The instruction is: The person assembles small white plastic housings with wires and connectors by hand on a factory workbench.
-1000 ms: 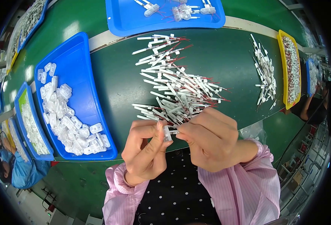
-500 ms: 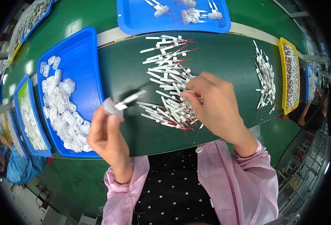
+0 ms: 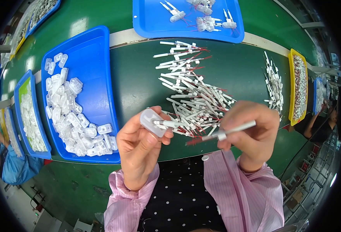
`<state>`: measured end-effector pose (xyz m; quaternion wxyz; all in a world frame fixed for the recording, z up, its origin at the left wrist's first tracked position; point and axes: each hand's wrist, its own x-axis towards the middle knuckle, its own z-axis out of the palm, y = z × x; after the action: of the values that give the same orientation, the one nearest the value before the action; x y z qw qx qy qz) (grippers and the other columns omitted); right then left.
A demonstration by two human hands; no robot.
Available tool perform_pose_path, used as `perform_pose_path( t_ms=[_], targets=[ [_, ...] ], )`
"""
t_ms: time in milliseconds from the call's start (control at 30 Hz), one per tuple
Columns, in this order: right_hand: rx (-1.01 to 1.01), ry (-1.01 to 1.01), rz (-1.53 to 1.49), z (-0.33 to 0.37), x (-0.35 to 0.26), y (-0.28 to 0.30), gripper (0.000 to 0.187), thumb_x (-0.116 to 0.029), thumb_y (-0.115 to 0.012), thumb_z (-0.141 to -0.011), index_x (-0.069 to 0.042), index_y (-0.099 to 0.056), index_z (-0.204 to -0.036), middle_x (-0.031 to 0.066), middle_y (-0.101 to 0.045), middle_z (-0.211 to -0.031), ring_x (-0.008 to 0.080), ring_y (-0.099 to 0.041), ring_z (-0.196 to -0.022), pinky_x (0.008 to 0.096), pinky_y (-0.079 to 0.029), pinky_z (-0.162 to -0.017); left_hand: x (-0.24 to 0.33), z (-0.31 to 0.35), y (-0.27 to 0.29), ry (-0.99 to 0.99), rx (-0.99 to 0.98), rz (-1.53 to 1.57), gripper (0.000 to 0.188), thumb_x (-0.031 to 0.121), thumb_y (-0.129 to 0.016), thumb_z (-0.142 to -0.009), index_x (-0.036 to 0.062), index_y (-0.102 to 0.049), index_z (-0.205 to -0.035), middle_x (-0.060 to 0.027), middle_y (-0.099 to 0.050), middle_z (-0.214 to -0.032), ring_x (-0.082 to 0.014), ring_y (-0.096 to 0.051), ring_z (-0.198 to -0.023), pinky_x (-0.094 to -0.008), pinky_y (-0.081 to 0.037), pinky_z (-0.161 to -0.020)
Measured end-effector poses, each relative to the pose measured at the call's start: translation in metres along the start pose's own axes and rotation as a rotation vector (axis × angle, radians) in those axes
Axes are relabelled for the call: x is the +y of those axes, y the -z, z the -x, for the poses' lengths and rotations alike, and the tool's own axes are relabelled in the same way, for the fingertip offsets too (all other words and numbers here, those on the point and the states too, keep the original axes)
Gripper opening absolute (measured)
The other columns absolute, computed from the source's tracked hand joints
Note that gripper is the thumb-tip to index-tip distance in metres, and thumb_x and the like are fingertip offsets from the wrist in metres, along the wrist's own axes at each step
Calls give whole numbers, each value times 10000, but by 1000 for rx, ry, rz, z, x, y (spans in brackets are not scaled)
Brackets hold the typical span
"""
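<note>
Nearest, the left hand grasps a clear housing between thumb and fingers, with a pale stick sticking out of it toward the right hand. That hand pinches a second stick, fingers closed on it near its white collar. The two hands stand apart at about the same reach, so the housing lies to the left of the right hand. The second stick's long axis slants: its red wires reach down toward the left hand, while its white end points up and away to the right.

The right hand's fingertips and stick are blurred, and how deep the first stick sits in the housing cannot be told.

Just beyond the hands, a stick pile spreads over the counter; the right hand hides some of its near edge. Left of the left hand stands a blue tray of loose housings. Beyond the right hand lies a smaller pile. Farthest ahead, another blue tray holding wired pieces is cut off by the upper edge.
</note>
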<state>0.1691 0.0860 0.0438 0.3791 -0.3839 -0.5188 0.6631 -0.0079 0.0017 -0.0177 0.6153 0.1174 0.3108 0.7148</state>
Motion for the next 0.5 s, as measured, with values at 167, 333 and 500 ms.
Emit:
perform_pose_path(
  t_ms=[167, 333, 500],
  targets=[
    [-69, 288, 178, 3, 5, 3, 189, 147, -673, -646, 101, -620, -821, 160, -635, -710, 163, -614, -614, 220, -458, -527, -5, 4, -11, 16, -14, -34, 420, 25, -610, -817, -75, -465, -1198, -218, -565, -1087, -223, -616, -843, -288, -509, -700],
    [67, 180, 95, 6, 5, -3, 186, 124, -688, -645, 95, -624, -817, 149, -638, -715, 159, -613, -614, 219, -456, -536, -7, 7, -15, 6, -30, -51, 423, 18, -614, -811, -73, -462, -1195, -222, -554, -1100, -227, -618, -844, -303, -520, -722],
    [-44, 435, 426, 0, 5, 1, 201, 97, -710, -630, 69, -628, -811, 131, -626, -695, 159, -591, -537, 226, -453, -487, -7, 9, -19, -7, 13, -80, 407, 22, -618, -809, -70, -473, -1178, -221, -549, -1086, -228, -617, -839, -308, -527, -718]
  ],
)
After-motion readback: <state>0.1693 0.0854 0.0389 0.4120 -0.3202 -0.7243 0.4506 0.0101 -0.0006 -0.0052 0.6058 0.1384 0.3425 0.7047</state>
